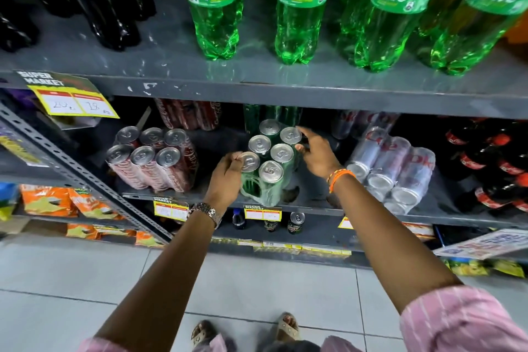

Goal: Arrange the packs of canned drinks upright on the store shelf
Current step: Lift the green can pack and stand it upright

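Pink sleeves (468, 323) reach in; left hand (225, 177) grips the upright green six-pack (268, 163), right hand (317, 154) spread loose beside it, below Sprite bottles (300, 8).

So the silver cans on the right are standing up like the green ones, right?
Not quite. The head camera shows the silver cans lying on their side, ends facing out. The green cans do stand up, between the left hand and right hand.
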The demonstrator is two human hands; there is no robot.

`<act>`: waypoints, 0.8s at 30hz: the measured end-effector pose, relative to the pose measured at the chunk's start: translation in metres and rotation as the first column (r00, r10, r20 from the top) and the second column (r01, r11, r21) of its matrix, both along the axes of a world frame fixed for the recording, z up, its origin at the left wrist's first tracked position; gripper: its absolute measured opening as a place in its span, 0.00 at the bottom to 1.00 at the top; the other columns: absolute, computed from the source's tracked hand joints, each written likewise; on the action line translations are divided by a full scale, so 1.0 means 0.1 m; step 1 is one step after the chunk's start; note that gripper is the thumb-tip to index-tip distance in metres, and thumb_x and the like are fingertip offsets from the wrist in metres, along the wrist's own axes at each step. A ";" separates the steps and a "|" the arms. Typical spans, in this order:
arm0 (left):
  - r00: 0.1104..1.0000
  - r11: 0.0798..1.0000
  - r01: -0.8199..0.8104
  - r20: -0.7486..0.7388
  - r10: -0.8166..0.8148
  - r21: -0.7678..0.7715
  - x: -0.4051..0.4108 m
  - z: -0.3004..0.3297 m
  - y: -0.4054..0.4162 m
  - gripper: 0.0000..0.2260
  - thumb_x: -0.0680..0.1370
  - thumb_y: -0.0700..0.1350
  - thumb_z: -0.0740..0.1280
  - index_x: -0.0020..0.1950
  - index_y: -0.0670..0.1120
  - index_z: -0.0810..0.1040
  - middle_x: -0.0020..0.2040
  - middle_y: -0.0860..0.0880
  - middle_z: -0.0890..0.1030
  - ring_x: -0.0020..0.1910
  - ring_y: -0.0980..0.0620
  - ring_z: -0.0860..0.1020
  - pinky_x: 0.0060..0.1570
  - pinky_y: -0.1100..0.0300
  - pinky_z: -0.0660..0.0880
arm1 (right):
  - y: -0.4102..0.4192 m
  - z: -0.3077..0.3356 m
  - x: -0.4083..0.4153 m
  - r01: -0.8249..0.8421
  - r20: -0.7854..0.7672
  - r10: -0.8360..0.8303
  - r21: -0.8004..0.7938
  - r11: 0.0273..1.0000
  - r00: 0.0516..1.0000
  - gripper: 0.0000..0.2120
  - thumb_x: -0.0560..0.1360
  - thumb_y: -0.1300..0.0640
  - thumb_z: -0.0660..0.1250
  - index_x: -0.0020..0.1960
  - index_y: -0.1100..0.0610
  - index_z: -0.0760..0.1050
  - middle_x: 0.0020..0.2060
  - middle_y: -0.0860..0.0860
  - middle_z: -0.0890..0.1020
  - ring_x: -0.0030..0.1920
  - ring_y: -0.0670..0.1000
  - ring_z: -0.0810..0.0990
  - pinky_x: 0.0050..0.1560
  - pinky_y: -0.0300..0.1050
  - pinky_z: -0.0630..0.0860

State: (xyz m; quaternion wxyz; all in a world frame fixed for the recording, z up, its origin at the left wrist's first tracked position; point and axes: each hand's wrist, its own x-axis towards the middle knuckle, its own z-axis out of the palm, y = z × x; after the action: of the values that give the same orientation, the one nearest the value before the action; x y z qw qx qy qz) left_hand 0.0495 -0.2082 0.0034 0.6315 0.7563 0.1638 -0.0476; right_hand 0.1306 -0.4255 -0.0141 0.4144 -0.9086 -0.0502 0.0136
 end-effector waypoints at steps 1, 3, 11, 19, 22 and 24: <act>1.000 1.000 0.010 -0.002 -0.009 0.011 -0.01 0.01 0.01 0.13 0.81 0.46 0.58 0.61 0.45 0.77 0.53 0.53 0.80 0.53 0.56 0.77 0.53 0.67 0.68 | -0.02 -0.01 0.03 -0.016 -0.021 0.016 -0.002 1.000 1.000 0.24 0.78 0.67 0.65 0.73 0.59 0.69 0.67 0.57 0.79 0.69 0.56 0.76 0.74 0.51 0.69; 1.000 0.999 -0.002 0.010 0.002 0.033 0.11 0.04 0.06 0.15 0.81 0.49 0.59 0.63 0.46 0.77 0.59 0.50 0.79 0.59 0.53 0.75 0.60 0.61 0.66 | -0.04 0.02 0.01 0.001 -0.039 0.000 0.023 1.000 0.999 0.24 0.77 0.67 0.66 0.73 0.59 0.70 0.66 0.57 0.80 0.68 0.56 0.77 0.73 0.52 0.70; 0.925 0.923 0.349 0.097 -0.367 0.161 1.04 0.44 -0.14 0.18 0.82 0.40 0.59 0.69 0.33 0.70 0.65 0.47 0.72 0.62 0.56 0.73 0.51 0.81 0.66 | 0.51 0.05 -0.98 0.245 0.050 -0.276 0.329 0.912 0.960 0.19 0.69 0.58 0.77 0.57 0.54 0.76 0.52 0.49 0.78 0.49 0.49 0.81 0.50 0.40 0.81; 0.826 0.817 0.563 -0.063 -0.560 0.127 1.50 0.00 -0.21 0.18 0.84 0.50 0.50 0.50 0.46 0.78 0.48 0.53 0.84 0.48 0.59 0.79 0.51 0.63 0.70 | 0.68 -0.03 -1.14 0.241 0.136 -0.254 0.109 0.964 0.958 0.24 0.65 0.53 0.80 0.58 0.52 0.75 0.55 0.49 0.77 0.55 0.52 0.78 0.58 0.50 0.78; 0.874 0.855 0.485 -0.074 -0.480 0.184 1.44 -0.05 -0.10 0.26 0.77 0.65 0.54 0.54 0.49 0.81 0.60 0.44 0.82 0.61 0.45 0.78 0.68 0.50 0.69 | 0.63 -0.06 -1.09 0.273 0.097 -0.288 0.147 0.951 0.953 0.26 0.65 0.59 0.80 0.60 0.51 0.75 0.56 0.47 0.79 0.54 0.51 0.81 0.57 0.51 0.81; 0.910 0.891 0.412 -0.043 -0.412 0.191 1.42 -0.08 0.03 0.28 0.78 0.63 0.54 0.59 0.43 0.81 0.62 0.44 0.80 0.62 0.44 0.77 0.70 0.50 0.67 | 0.55 -0.06 -1.04 0.291 0.094 -0.315 0.204 0.935 0.944 0.28 0.65 0.64 0.78 0.62 0.52 0.76 0.57 0.47 0.81 0.55 0.49 0.82 0.59 0.51 0.81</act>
State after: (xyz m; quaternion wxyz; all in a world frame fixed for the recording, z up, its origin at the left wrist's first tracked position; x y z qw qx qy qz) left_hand 0.1916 -0.2056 -0.0048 0.5295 0.8322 0.0041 -0.1645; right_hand 0.0266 -0.3707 -0.0204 0.4911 -0.8615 0.0638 -0.1122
